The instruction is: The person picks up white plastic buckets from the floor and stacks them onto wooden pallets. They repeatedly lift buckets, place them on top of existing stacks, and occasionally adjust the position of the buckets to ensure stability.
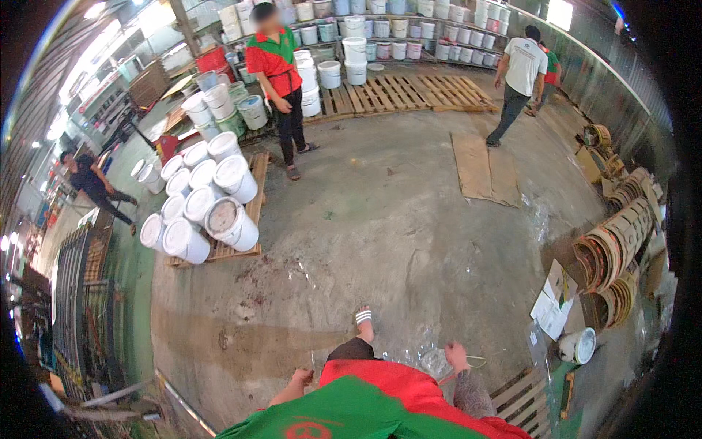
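Note:
My right hand (457, 357) is low in the view, right of my red and green shirt, with its fingers closed. A thin pale cord (477, 361) loops out beside it and appears to be in its grip. Clear crumpled plastic (433, 358) shows just left of that hand; whether they touch I cannot tell. At the left side of the shirt, my left hand (302, 376) looks curled, and its palm is hidden. My sandalled foot (364, 316) is ahead on the concrete floor.
Lidded white buckets (199, 186) crowd a wooden pallet (248, 245) on the left. A person (281, 73) stands behind them. Another person (518, 73) walks by flattened cardboard (482, 172). Curved cardboard pieces (614, 241) and a white bucket (578, 346) are at right. Paint buckets line the back.

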`<control>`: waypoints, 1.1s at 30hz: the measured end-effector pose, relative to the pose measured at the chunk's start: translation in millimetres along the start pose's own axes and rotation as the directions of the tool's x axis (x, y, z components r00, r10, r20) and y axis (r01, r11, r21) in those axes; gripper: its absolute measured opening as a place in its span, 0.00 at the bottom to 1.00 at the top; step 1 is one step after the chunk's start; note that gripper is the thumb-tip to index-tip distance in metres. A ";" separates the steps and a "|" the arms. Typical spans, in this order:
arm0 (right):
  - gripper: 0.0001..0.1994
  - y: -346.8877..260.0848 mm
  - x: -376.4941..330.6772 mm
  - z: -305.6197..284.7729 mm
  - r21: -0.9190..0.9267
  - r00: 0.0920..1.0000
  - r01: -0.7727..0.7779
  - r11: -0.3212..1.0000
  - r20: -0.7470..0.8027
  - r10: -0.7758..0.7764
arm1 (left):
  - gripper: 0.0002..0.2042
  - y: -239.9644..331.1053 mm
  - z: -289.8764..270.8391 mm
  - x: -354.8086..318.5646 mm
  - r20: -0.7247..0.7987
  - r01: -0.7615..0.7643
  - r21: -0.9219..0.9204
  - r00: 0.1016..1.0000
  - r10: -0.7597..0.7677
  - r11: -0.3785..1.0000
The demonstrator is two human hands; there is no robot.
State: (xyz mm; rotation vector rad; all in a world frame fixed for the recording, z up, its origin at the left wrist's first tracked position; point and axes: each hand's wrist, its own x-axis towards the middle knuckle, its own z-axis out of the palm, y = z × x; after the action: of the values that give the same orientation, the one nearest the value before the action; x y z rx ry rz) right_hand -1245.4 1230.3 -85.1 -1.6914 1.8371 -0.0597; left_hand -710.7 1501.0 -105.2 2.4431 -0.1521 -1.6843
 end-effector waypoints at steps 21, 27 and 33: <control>0.18 -99.1 318.9 -65.9 0.148 0.976 -0.153 0.977 0.176 0.126 | 0.25 622.9 -91.5 109.7 -0.217 -0.537 0.267 0.775 0.593 0.800; 0.20 -171.2 493.0 -149.1 0.060 0.972 -0.126 0.990 0.207 0.112 | 0.21 662.0 -90.1 121.6 -0.148 -0.205 0.185 0.961 0.233 0.961; 0.21 -238.3 637.6 -224.5 0.029 0.991 0.039 0.999 0.129 -0.042 | 0.13 721.7 -94.2 131.5 -0.170 -0.113 -0.168 0.982 0.084 0.979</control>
State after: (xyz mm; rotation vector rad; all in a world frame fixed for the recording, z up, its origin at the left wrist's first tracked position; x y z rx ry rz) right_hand -1124.7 524.1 -64.3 -1.6750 1.6999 0.0088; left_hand -566.7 777.6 -50.8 2.3843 -0.0961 -1.3879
